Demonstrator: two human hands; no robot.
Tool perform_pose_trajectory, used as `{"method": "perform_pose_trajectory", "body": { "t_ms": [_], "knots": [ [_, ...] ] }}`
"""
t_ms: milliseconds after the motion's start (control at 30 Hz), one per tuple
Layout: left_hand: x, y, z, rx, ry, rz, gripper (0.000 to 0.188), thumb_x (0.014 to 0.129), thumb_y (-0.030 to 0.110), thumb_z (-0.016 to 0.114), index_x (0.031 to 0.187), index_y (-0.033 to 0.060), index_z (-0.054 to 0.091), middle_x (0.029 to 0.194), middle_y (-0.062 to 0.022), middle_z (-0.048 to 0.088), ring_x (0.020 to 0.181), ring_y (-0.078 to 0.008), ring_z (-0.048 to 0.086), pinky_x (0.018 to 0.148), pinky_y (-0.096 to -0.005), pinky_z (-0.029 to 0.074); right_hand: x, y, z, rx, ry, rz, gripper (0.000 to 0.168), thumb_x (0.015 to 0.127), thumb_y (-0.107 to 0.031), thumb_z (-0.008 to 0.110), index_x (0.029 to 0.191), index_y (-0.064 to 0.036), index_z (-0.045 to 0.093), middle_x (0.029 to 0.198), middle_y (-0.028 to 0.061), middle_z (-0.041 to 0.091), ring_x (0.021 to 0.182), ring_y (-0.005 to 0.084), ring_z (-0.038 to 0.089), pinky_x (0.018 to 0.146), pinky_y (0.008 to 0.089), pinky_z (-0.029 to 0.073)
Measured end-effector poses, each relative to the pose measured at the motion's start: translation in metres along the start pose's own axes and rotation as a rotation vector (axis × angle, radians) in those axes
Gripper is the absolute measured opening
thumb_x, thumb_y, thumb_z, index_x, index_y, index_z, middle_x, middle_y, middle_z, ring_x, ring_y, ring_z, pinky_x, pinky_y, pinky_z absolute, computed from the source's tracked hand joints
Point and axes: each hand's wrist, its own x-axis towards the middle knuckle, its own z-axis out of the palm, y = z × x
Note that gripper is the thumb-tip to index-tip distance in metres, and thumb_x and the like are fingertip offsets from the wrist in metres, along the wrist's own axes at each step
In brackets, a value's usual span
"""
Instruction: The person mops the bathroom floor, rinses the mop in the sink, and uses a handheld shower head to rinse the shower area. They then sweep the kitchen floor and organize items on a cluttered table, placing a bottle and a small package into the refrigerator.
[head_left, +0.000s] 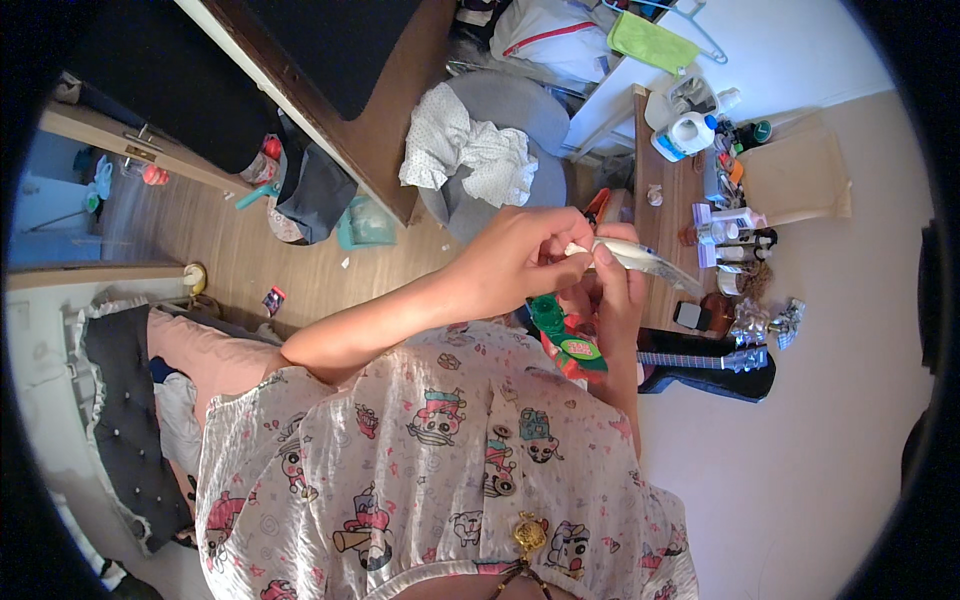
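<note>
My left hand (536, 251) reaches in from the left, its thumb and fingers pinching a small white piece (576, 249), which looks soft. Close against it, my right hand (619, 274) grips a thin, flat white and clear plastic packet (645, 259) near its end. The packet's far end slants away to the right over the edge of a wooden desk. Below the fingers, beside my right palm and wrist, hangs a green and red plastic package (574, 345) bearing writing. My right hand partly hides it, so how it is held cannot be made out.
Ahead stands a grey chair (495, 112) with a dotted white cloth (469, 146) on it. The wooden desk (660, 225) at right carries a white jug (682, 136) and several bottles. A guitar (690, 361) lies nearby. A teal bin (366, 225) and a wrapper (274, 300) are on the floor.
</note>
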Motion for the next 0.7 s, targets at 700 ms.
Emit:
{"method": "perform_pose_trajectory", "body": {
  "t_ms": [700],
  "knots": [
    [0.008,-0.018,-0.003,-0.348,0.134,0.090,0.005,0.087,-0.002,0.054,0.086,0.0012,0.050,0.075,-0.0034,0.057,0.064,-0.0080,0.056,0.059,-0.0211,0.043,-0.024,-0.030,-0.017,0.127,-0.033,-0.028,0.019,0.092,-0.028,0.042,0.094,-0.010,0.043,0.077,0.0146,0.061,0.042,0.0036,0.038,0.038,0.0158,0.027]
  ]
}}
